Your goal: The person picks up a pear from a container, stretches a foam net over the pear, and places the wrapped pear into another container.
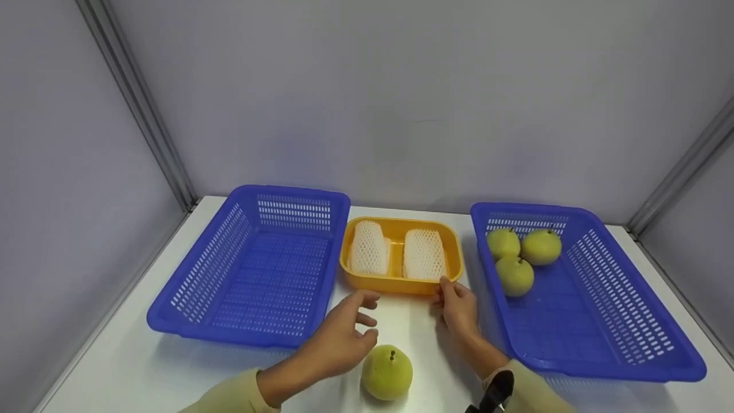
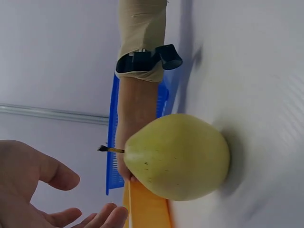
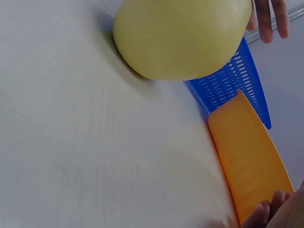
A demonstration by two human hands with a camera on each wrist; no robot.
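The right hand (image 1: pixel 460 307) has its grip at the near right corner of the yellow tray (image 1: pixel 378 283), thumb over the rim, and seems to pinch it there. A pull from that one corner could swing or tip the tray, because nothing steadies its far side. The left hand (image 1: pixel 344 335) has a free grip, fingers loosely curved around nothing, just above and beside the single pear (image 1: pixel 387 376). That pear stands on the desk (image 1: pixel 418 327), stem up, touched by neither hand. Its rounded base could let it roll if the left thumb or wrist knocked it on the way down.

Inside the tray lie two white foam nets, one on the left (image 1: pixel 369 249) and one on the right (image 1: pixel 424 255); being so light, they could slide or be dragged out if the tray jerked. The left blue basket (image 1: pixel 232 336) stands close beside the tray, so a sideways shove could jam them together. Three pears (image 1: pixel 514 275) huddle in the right blue basket (image 1: pixel 602 371); bumping its wall might bruise them.
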